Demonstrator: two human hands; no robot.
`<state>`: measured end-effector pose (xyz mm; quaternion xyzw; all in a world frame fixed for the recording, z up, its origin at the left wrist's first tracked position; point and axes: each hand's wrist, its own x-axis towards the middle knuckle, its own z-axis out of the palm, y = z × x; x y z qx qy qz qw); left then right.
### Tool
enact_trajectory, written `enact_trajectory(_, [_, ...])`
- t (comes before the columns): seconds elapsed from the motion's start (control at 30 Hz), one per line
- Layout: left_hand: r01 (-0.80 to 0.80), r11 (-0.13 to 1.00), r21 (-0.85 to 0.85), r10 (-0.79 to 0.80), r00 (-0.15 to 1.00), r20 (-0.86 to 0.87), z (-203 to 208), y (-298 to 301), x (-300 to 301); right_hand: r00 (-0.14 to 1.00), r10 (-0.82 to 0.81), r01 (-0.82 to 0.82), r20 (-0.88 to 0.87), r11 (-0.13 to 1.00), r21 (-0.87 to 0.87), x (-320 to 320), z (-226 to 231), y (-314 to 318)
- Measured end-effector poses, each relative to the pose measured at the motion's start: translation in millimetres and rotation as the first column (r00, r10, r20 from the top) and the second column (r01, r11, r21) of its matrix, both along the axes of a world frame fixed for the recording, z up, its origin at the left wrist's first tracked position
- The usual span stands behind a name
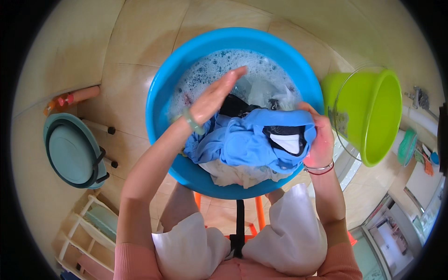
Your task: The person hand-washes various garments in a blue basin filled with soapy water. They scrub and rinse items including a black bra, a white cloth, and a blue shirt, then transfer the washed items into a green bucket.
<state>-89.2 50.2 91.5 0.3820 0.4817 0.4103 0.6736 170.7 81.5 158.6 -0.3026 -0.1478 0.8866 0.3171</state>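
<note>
A blue garment (247, 137) lies bunched over the near side of a round blue basin (160, 88), its band opened to show a black inside with a white patch. My right hand (322, 135) grips the garment's right end, thumb at the top edge and the other fingers partly hidden. My left hand (215, 97) is raised over the basin with its fingers stretched out, holding nothing. White suds (221, 63) cover the water at the far side. Black cloth (233, 106) shows between my left hand and the blue garment. Wet whitish cloth (238, 175) lies along the near rim.
A lime-green bucket (350, 114) with a wire handle stands tilted in view right of the basin. Left are grey-green folded basins (70, 154), pink and orange bottles (77, 95) and a white rack (70, 240). A tap (420, 97) is on the right wall.
</note>
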Motion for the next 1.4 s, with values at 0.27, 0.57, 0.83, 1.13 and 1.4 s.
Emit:
enact_trajectory(0.27, [-0.191,0.947,-0.259,0.259,0.931,0.258,-9,-15,13,0.914,-0.143,0.166,0.379,0.986,-0.028,2,-39,38])
enact_trajectory(0.57, [-0.548,0.772,-0.322,0.585,0.811,0.022,-10,-1,-3,0.969,-0.067,0.086,0.238,0.994,-0.068,-11,-41,17])
enact_trajectory(0.83, [-0.086,0.987,0.139,0.124,0.946,-0.3,25,-37,60,0.948,-0.196,0.241,0.249,0.957,-0.163,-35,-12,2])
enact_trajectory(1.13, [-0.285,0.954,-0.089,0.295,0.947,0.128,-1,-40,70,0.932,-0.217,0.257,0.29,0.961,-0.106,-27,-22,15])
enact_trajectory(1.4, [-0.082,0.972,0.22,0.132,0.965,-0.225,-14,-49,75,0.878,-0.391,0.445,0.277,0.88,-0.167,-21,-17,13])
